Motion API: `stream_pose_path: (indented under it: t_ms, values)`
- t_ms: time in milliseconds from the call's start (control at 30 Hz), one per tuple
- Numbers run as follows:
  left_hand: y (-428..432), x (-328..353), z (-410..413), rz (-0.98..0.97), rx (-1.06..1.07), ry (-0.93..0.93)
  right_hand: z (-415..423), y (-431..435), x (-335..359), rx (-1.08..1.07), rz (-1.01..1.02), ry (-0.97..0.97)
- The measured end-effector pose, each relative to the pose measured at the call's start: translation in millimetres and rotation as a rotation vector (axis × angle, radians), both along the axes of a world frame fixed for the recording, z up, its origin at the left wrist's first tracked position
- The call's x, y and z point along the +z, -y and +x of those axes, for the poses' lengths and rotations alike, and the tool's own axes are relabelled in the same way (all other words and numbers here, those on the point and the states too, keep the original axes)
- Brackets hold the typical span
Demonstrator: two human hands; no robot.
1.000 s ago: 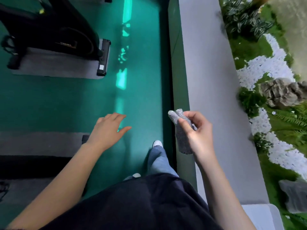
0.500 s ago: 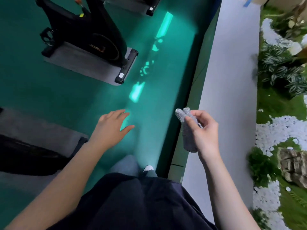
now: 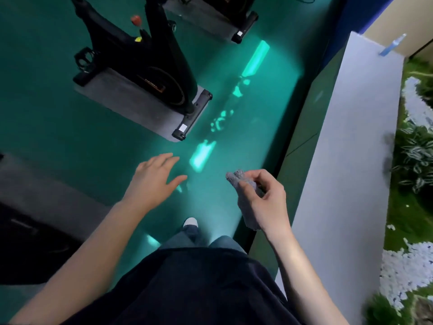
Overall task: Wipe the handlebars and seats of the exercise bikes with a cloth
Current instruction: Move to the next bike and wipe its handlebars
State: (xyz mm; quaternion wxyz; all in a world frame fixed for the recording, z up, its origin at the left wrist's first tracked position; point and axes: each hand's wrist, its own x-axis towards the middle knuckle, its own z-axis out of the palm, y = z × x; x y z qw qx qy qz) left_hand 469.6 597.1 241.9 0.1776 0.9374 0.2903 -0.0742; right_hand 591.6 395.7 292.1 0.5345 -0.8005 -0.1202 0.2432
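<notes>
The right hand [image 3: 262,200] pinches a bunched grey cloth [image 3: 236,177] between thumb and curled fingers. The left hand [image 3: 152,177] hovers flat and empty. The nearest exercise bike [image 3: 140,66] stands ahead and leftward, closer to the left hand, with its handlebars and seat out of frame.

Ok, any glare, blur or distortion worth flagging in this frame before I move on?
Head view: bright teal reflections glare off the dim floor; head view, right edge: the plants are smeared by blur; head view: wide-angle perspective slants the grey ledge, while the right hand and cloth read sharp.
</notes>
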Motion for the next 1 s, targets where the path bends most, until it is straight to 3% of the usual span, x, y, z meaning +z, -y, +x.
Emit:
stream_pose_path:
  t_ms: [100,200,267,700,1000]
  values:
    - [-30,4,15,0.003,0.047,0.000,25,-37,3,0.068,-0.022,0.053]
    - [-53,4,19,-0.003,0.125,0.003,47,-76,9,0.151,0.020,-0.021]
    - [-67,2,21,-0.013,0.188,-0.014,65,-103,9,0.218,-0.011,0.051]
    - [-126,3,54,-0.001,0.800,0.007,188,-280,11,0.750,0.065,0.157]
    - [-131,1,45,0.015,1.127,0.042,171,-378,8,1.103,0.110,0.080]
